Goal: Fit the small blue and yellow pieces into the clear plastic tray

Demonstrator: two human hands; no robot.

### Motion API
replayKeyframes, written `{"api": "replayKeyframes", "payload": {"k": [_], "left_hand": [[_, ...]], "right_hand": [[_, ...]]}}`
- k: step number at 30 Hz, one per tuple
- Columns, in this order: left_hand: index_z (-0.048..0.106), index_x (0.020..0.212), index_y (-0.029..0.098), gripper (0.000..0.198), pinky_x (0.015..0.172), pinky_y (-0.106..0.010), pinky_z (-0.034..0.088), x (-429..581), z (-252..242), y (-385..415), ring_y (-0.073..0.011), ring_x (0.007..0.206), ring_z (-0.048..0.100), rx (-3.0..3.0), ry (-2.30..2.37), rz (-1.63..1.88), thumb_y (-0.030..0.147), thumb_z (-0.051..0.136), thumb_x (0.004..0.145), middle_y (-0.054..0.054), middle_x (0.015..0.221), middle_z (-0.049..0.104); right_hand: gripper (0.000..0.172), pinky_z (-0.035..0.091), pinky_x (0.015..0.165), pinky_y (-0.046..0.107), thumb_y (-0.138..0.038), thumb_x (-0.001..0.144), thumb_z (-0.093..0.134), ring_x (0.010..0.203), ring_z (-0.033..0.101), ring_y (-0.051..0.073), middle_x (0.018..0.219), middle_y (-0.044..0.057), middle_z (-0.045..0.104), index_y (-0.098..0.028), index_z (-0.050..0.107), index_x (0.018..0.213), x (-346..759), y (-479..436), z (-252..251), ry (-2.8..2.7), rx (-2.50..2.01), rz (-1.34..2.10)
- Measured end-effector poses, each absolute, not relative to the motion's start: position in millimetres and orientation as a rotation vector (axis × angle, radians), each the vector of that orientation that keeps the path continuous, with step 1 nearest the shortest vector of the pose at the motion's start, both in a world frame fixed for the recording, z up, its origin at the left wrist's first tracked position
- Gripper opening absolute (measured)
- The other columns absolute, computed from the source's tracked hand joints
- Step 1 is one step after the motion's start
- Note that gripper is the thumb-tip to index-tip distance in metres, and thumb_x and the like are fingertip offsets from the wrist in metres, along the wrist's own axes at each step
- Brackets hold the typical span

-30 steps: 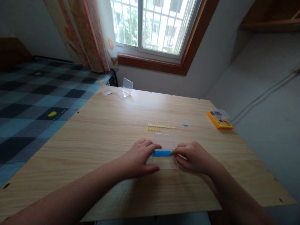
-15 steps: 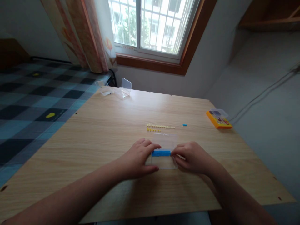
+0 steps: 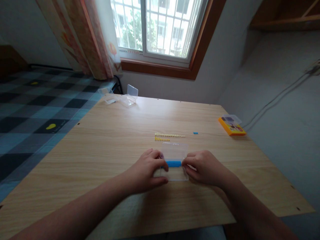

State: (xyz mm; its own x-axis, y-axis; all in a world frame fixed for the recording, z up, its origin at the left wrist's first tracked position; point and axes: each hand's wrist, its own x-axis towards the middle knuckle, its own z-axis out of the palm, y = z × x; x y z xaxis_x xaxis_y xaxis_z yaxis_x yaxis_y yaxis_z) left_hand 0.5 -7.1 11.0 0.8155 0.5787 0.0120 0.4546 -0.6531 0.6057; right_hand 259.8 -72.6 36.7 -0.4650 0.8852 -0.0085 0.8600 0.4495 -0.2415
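A clear plastic box (image 3: 178,178) with its lid (image 3: 174,151) raised lies on the table in front of me. Inside it runs a band of small blue pieces (image 3: 174,164), packed in straight rows. My left hand (image 3: 152,170) grips the box's left side, thumb at the front corner and index finger bent onto the left end of the blue rows. At the right end, my right hand (image 3: 198,165) has its fingers pinched together against the blue pieces and the box wall. Whatever is between those fingertips is hidden.
Beyond the box lie a cream row of small pieces (image 3: 170,135), a shorter yellow row (image 3: 162,139) and a few blue pieces (image 3: 195,133). An orange-yellow box (image 3: 232,126) sits at the right edge. Open clear boxes (image 3: 128,100) stand at the far left corner.
My left index finger has bent down from the box's upper edge onto the left end of the blue rows. My right hand stays at the right end. The view has shifted slightly.
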Motion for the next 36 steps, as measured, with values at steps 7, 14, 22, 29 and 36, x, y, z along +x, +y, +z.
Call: {"api": "replayKeyframes", "payload": {"k": [7, 14, 22, 29, 36], "left_hand": [[0.079, 0.102, 0.029, 0.023, 0.103, -0.048, 0.041, 2.2, 12.7, -7.9, -0.0292, 0.11, 0.052, 2.433, 0.763, 0.244, 0.039, 0.079, 0.082, -0.007, 0.11, 0.057], [0.079, 0.109, 0.03, 0.029, 0.102, -0.048, 0.043, 2.3, 14.4, -8.0, -0.03, 0.111, 0.052, 2.444, 0.776, 0.208, 0.039, 0.078, 0.082, -0.008, 0.11, 0.058], [0.079, 0.112, 0.031, 0.031, 0.101, -0.047, 0.043, 2.8, 15.0, -7.3, -0.0298, 0.11, 0.052, 2.46, 0.775, 0.196, 0.04, 0.078, 0.083, -0.008, 0.111, 0.058], [0.079, 0.112, 0.031, 0.03, 0.101, -0.047, 0.044, 2.2, 13.9, -6.8, -0.0295, 0.109, 0.052, 2.464, 0.77, 0.2, 0.042, 0.076, 0.083, -0.008, 0.11, 0.058], [0.079, 0.112, 0.031, 0.031, 0.101, -0.048, 0.044, 2.8, 14.0, -6.5, -0.0298, 0.109, 0.052, 2.465, 0.766, 0.207, 0.042, 0.077, 0.083, -0.008, 0.11, 0.058]], "right_hand": [[0.017, 0.028, 0.063, 0.03, -0.018, 0.09, 0.059, 0.07, 0.057, 0.013, 0.081, 0.002, 0.07, -0.018, 0.069, 0.076, 255.2, -72.8, 36.5, -2.591, -1.589, 0.196], [0.016, 0.031, 0.066, 0.03, -0.019, 0.089, 0.058, 0.074, 0.058, 0.015, 0.084, 0.002, 0.072, -0.019, 0.07, 0.078, 254.4, -71.6, 33.9, -2.573, -1.642, 0.186], [0.015, 0.031, 0.066, 0.03, -0.017, 0.087, 0.059, 0.075, 0.059, 0.015, 0.085, 0.002, 0.072, -0.019, 0.072, 0.079, 254.5, -71.2, 34.7, -2.558, -1.639, 0.244], [0.016, 0.029, 0.064, 0.029, -0.018, 0.087, 0.059, 0.072, 0.058, 0.014, 0.082, 0.002, 0.071, -0.019, 0.07, 0.076, 255.3, -71.3, 33.0, -2.563, -1.625, 0.225], [0.016, 0.028, 0.063, 0.029, -0.019, 0.087, 0.059, 0.07, 0.056, 0.013, 0.081, 0.002, 0.07, -0.018, 0.068, 0.074, 256.2, -72.0, 31.2, -2.563, -1.627, 0.208]]}}
